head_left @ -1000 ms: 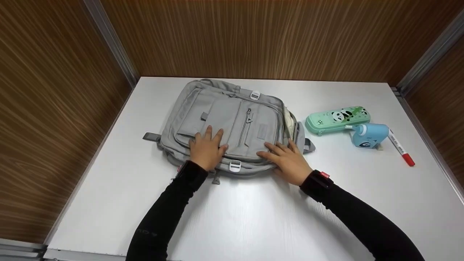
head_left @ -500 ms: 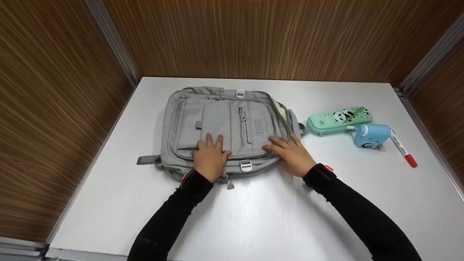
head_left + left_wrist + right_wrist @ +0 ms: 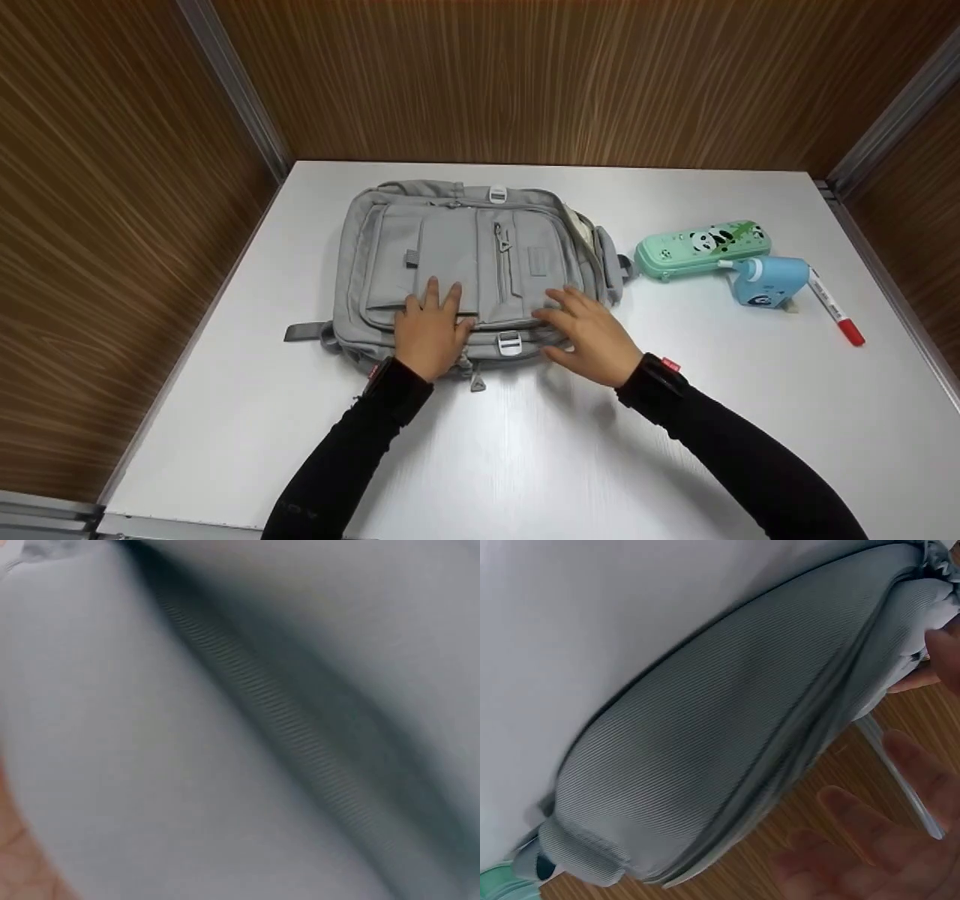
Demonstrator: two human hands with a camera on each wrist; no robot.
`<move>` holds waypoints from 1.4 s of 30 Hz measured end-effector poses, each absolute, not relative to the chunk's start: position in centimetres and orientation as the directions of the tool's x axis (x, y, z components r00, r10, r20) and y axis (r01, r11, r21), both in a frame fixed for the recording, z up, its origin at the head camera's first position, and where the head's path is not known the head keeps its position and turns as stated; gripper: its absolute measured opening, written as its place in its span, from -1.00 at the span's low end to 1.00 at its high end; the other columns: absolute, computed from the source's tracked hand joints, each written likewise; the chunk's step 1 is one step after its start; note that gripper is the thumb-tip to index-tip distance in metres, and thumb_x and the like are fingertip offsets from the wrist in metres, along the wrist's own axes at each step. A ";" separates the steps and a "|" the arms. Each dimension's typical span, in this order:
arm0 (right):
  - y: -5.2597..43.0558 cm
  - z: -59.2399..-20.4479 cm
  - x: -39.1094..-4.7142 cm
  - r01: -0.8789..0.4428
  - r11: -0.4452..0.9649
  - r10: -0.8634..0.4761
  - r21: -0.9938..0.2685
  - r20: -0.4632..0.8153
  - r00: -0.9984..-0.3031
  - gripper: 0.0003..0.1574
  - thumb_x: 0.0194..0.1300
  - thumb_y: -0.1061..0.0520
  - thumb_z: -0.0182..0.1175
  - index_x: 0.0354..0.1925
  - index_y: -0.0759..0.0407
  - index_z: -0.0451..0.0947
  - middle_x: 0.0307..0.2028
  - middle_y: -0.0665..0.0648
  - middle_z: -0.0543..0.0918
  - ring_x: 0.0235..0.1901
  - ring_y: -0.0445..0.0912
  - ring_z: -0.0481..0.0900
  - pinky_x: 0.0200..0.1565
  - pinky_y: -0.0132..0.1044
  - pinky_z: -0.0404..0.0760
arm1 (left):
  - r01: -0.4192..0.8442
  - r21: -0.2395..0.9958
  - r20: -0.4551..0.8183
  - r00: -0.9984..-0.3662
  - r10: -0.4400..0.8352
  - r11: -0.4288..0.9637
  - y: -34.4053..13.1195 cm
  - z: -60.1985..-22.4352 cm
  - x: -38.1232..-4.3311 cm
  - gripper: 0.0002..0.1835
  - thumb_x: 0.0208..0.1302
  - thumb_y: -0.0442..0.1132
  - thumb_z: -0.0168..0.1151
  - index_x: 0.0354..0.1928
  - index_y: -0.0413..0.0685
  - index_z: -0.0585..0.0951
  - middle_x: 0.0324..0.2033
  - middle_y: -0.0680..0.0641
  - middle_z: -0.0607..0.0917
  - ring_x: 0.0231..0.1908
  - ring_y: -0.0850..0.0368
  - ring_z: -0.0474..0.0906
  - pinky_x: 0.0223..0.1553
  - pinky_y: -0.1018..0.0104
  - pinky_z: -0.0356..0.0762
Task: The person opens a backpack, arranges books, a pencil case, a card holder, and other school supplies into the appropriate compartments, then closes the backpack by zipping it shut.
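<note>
A grey backpack [image 3: 450, 255] lies flat on the white table, its front pockets facing up. Along its right end the zipper opening gapes, and pale lining [image 3: 581, 229] shows there. My left hand [image 3: 429, 334] rests on the near edge of the pack with fingers spread over the front pocket. Over the near right corner is my right hand [image 3: 592, 337], fingers extended and apart, holding nothing. The right wrist view shows those spread fingers [image 3: 877, 832] beside the pack's side panel [image 3: 697, 712]. Grey fabric [image 3: 150, 750] fills the left wrist view, with a dark fold across it.
To the right of the pack lies a mint green pencil case [image 3: 697, 250] with a panda print. A small blue bottle-shaped thing with a white nozzle [image 3: 769, 281] is in front of it, beside a white marker with a red cap [image 3: 836, 307]. Wood-grain panels [image 3: 555, 82] wall the table.
The backpack has turned and shifted slightly toward me and left, now lying straighter. My right hand has drawn back from the open zipper edge toward the near corner. My left hand stays on the pack.
</note>
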State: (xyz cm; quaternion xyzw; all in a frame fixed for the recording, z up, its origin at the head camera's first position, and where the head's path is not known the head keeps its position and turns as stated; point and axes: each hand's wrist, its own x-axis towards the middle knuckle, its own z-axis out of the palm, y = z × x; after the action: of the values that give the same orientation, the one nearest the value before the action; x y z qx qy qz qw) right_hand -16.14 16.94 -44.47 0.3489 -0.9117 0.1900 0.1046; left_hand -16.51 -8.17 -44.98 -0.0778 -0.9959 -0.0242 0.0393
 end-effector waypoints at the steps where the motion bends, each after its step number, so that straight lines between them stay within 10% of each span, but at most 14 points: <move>1: 16.4 -44.3 -15.9 -0.705 0.648 -0.604 -0.289 0.370 -0.706 -0.48 -0.01 -0.02 0.29 -0.03 0.06 0.50 0.05 0.19 0.43 0.09 0.12 0.29 0.08 0.01 0.26 | 0.159 0.064 0.083 -0.985 0.154 0.985 -8.2 -44.9 -16.4 -0.35 0.23 0.25 -0.19 0.31 0.16 0.17 0.25 -0.24 0.18 0.02 -0.29 0.27 -0.14 -0.14 0.34; 7: 12.6 -44.7 -14.1 -0.812 0.526 -0.674 -0.252 0.459 -0.579 -0.83 0.02 0.01 0.26 -0.42 0.07 0.56 -0.46 -0.08 0.56 -0.42 -0.18 0.51 -0.37 -0.29 0.49 | 0.157 0.143 0.075 -0.986 0.147 0.977 -8.2 -44.1 -16.0 -0.37 0.22 0.22 -0.12 0.29 0.15 0.21 0.24 -0.24 0.19 0.07 -0.36 0.20 -0.05 -0.22 0.24; 14: 9.0 -47.5 -12.5 -0.721 0.690 -0.668 -0.067 0.327 -0.669 -0.59 -0.06 -0.20 0.24 -0.72 0.03 0.42 -0.76 -0.07 0.44 -0.74 -0.10 0.43 -0.71 -0.17 0.36 | 0.163 0.137 0.072 -0.985 0.154 0.977 -7.9 -44.1 -16.0 -0.37 0.22 0.23 -0.14 0.28 0.15 0.22 0.24 -0.23 0.20 0.07 -0.38 0.20 -0.07 -0.21 0.26; 24: 5.7 -48.8 -12.3 -0.598 0.799 -0.587 0.062 0.290 -0.756 -0.44 0.04 -0.23 0.13 -0.83 0.07 0.30 -0.82 0.00 0.32 -0.83 -0.11 0.24 -0.84 -0.21 0.15 | 0.155 0.107 0.074 -0.986 0.147 0.982 -7.9 -44.6 -15.9 -0.35 0.21 0.26 -0.16 0.29 0.14 0.21 0.25 -0.23 0.18 0.08 -0.39 0.18 -0.05 -0.22 0.24; 33: 4.9 -49.5 -12.2 -0.550 0.791 -0.610 0.268 0.286 -0.738 -0.74 -0.03 0.04 0.18 -0.71 0.12 0.45 -0.74 0.02 0.41 -0.79 -0.14 0.29 -0.87 -0.25 0.21 | 0.158 0.099 0.076 -0.986 0.151 0.982 -7.7 -44.9 -15.2 -0.29 0.17 0.29 -0.12 0.31 0.14 0.17 0.28 -0.23 0.12 0.16 -0.42 0.03 0.06 -0.25 0.09; 42: 7.5 -48.1 -12.6 -0.593 0.798 -0.593 0.111 0.327 -0.736 -0.86 -0.10 0.09 0.21 -0.67 0.10 0.50 -0.76 -0.03 0.43 -0.81 -0.09 0.33 -0.83 -0.18 0.29 | 0.243 0.026 0.095 -0.966 0.240 0.970 -8.0 -45.7 -13.9 -0.14 0.05 0.39 -0.10 0.34 0.15 0.06 0.31 -0.23 0.01 0.19 -0.48 -0.15 0.11 -0.28 -0.07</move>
State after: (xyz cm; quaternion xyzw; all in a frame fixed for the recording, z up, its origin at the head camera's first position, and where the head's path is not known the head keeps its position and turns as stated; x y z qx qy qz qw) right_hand -12.58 7.53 -48.09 0.3181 -0.9317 0.0003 0.1756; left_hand -13.85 -7.96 -45.73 -0.1218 -0.9913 -0.0186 0.0458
